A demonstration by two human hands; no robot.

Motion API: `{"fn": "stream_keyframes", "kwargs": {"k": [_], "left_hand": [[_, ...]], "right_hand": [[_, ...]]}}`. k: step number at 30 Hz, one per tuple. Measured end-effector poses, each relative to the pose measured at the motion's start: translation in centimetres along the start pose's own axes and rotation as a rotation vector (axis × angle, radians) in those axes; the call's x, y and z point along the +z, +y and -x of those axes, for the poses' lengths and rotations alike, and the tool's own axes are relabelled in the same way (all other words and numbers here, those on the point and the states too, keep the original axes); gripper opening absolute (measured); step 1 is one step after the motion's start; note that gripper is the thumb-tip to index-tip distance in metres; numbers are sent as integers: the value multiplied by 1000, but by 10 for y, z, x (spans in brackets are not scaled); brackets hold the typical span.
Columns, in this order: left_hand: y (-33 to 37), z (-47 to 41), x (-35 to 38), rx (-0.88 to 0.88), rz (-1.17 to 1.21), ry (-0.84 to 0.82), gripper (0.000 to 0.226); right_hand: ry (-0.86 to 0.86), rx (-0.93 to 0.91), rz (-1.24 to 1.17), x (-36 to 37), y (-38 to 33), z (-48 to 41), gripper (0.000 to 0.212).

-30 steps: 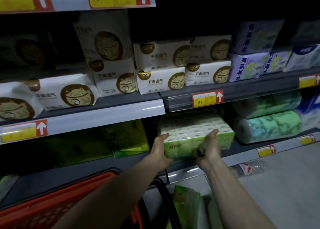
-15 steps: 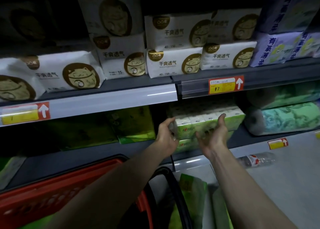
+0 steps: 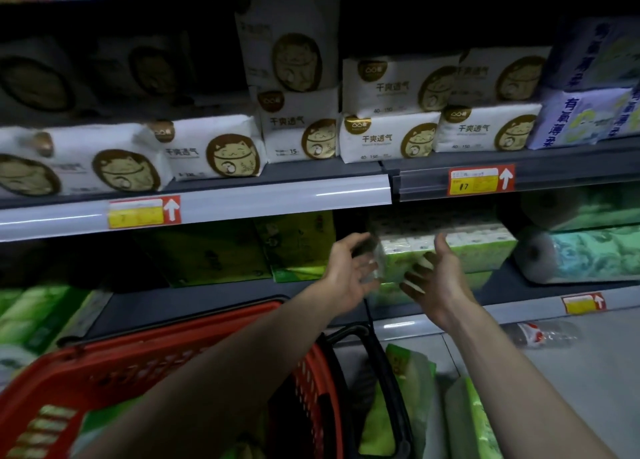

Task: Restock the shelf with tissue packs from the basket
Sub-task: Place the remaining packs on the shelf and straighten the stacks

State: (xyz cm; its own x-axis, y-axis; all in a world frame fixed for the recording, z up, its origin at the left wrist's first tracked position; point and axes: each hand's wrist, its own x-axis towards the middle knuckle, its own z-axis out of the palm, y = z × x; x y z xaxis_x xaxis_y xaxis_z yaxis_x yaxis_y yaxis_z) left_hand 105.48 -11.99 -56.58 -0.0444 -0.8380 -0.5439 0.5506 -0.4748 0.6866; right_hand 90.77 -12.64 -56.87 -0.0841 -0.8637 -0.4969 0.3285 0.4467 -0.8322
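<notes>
Green-and-white plastic-wrapped tissue pack is seen in the head view lying on the grey metal shelf at the centre right of the frame, its long axis running left to right along the shelf edge. Just in front of its left end both hands are held apart. The left hand has its palm turned toward the pack and its fingers loosely curved, and the right hand has its palm turned upward and its fingers spread. Nothing is gripped by either; whether any fingertip touches the wrapper cannot be told through the blur. The placing of this pack is judged done. The next supply, green wrapped packs, is found at the lower centre of the frame, below the hands and between the forearms, beside the rim of the red plastic basket at lower left. Their long axes run roughly up and down the frame. They lie closer to the right forearm, so a reach downward by the right hand is judged the shorter.
</notes>
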Motion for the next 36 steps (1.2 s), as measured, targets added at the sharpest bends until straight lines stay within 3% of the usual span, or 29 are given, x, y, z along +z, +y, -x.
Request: {"fn": "stream_keyframes", "kwargs": {"k": [3, 6, 10, 14, 15, 20, 23, 26, 30, 33, 36], "left_hand": [[10, 27, -15, 43, -13, -1, 35], [22, 65, -45, 57, -46, -28, 35], [46, 113, -103, 80, -31, 17, 43], [66, 163, -158, 130, -7, 94, 45], [70, 176, -171, 138, -4, 113, 46], [73, 224, -256, 109, -89, 188, 39], [60, 240, -313, 3, -333, 303, 37], [40, 252, -360, 8, -591, 384, 27], [21, 256, -373, 100, -1211, 461, 51], [18, 252, -382, 13, -1309, 454, 50], [18, 253, -395, -160, -1416, 325, 59]], "right_hand": [[-131, -81, 340, 18, 9, 10, 48], [-248, -253, 643, 43, 24, 26, 63], [-444, -193, 580, 85, 42, 60, 85], [-584, -76, 425, 126, 61, 96, 49], [-587, -82, 450, 133, 65, 105, 51], [-717, -309, 999, 156, 85, 151, 82], [-886, -266, 1381, 165, 109, 177, 63], [-978, -108, 1718, 161, 144, 187, 75], [-874, 3, 1747, 149, 181, 184, 86], [-796, 42, 1698, 146, 195, 179, 90], [-803, 22, 1723, 139, 204, 175, 93]]}}
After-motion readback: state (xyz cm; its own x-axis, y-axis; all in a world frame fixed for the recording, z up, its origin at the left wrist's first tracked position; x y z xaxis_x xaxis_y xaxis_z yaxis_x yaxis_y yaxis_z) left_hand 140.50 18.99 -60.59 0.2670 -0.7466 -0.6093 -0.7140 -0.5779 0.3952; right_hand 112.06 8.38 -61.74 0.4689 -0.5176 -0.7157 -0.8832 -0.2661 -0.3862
